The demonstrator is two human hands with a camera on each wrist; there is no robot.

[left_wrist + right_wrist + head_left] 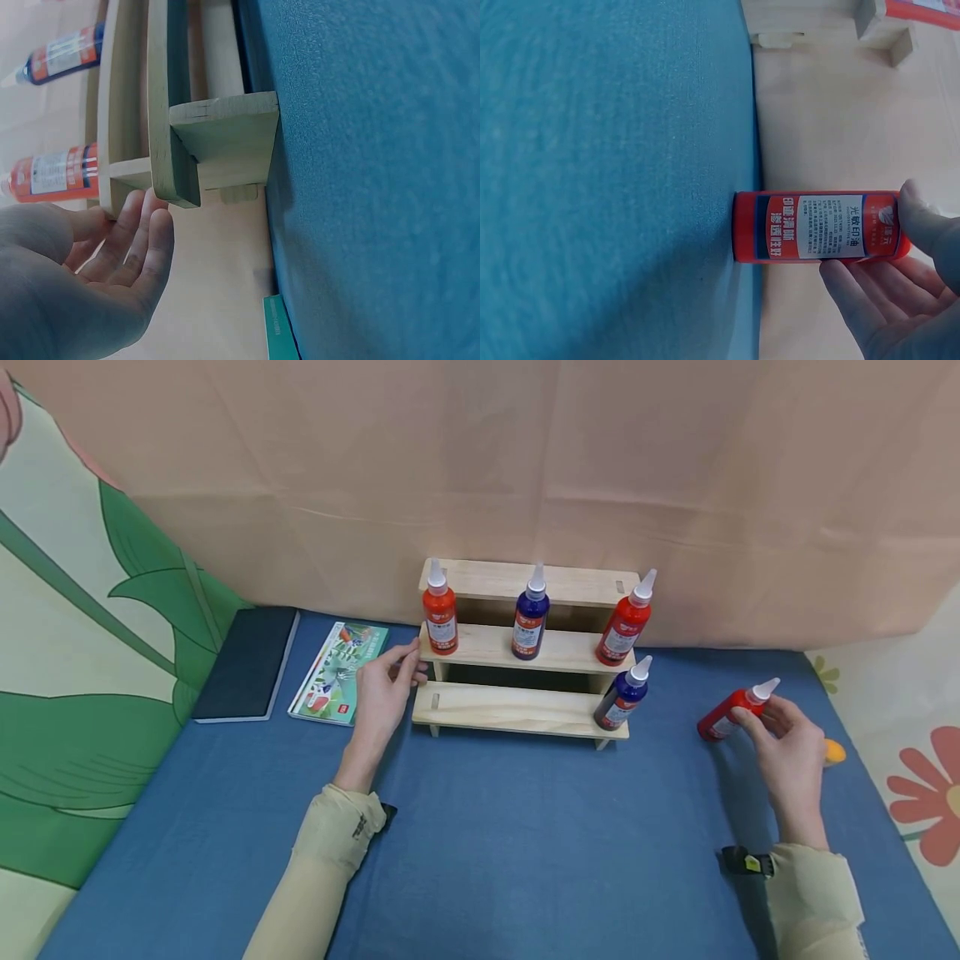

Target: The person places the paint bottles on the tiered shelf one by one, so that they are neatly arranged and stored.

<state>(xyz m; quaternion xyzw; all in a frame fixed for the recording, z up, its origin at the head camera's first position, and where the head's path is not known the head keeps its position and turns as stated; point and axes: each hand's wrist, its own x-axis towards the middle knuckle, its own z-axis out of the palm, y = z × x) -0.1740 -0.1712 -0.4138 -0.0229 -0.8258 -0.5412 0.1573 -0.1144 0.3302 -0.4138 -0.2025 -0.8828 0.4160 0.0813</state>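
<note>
A tiered wooden shelf rack (pixel 517 706) stands at the middle back. My left hand (pixel 384 689) pinches the left end of its middle tier, thumb and fingertips at the plank's edge in the left wrist view. My right hand (pixel 795 756) holds a red stamp-ink bottle (pixel 817 226) near its neck, right of the rack; its base is at the blue cloth. On the middle tier are a left red bottle (pixel 441 622), a blue bottle (pixel 529 625) and a right red bottle (pixel 624 631). A second blue bottle (pixel 621 700) is on the bottom tier's right end.
A dark notebook (pixel 247 664) and an illustrated booklet (pixel 341 672) lie left of the rack on the blue tablecloth (pixel 525 843). A yellow-orange object (pixel 834 752) shows partly behind the right hand. A beige curtain (pixel 525 460) hangs behind the rack.
</note>
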